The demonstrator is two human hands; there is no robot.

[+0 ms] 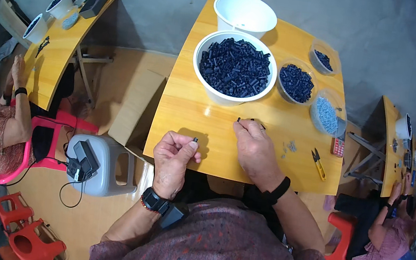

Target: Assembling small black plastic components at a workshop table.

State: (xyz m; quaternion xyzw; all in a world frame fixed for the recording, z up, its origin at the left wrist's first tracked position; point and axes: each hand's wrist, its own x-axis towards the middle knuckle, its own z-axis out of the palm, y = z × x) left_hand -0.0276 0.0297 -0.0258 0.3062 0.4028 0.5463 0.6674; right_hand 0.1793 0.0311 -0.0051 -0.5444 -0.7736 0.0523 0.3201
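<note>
Left fingers [178, 139] pinch a small dark piece [195, 140], partly covered; whether curled right fingers [252, 126] hold anything, I cannot tell.

I see the left hand [172, 159] pinching a small dark part [195, 140] between thumb and finger, above the near edge of the surface [178, 112]. To its right, the right hand [256, 147] is curled low, with black pieces [238, 119] at its fingertips; whether it grips them I can't tell. Beyond stands a white bowl [218, 98] heaped with black parts [235, 67], another bowl [224, 7] just behind. Right of these I see tubs of black parts and blue bits [326, 114]. Grey bits [289, 147] and yellow snips [319, 165] lie nearer, a red calculator [339, 147] by the right edge.
</note>
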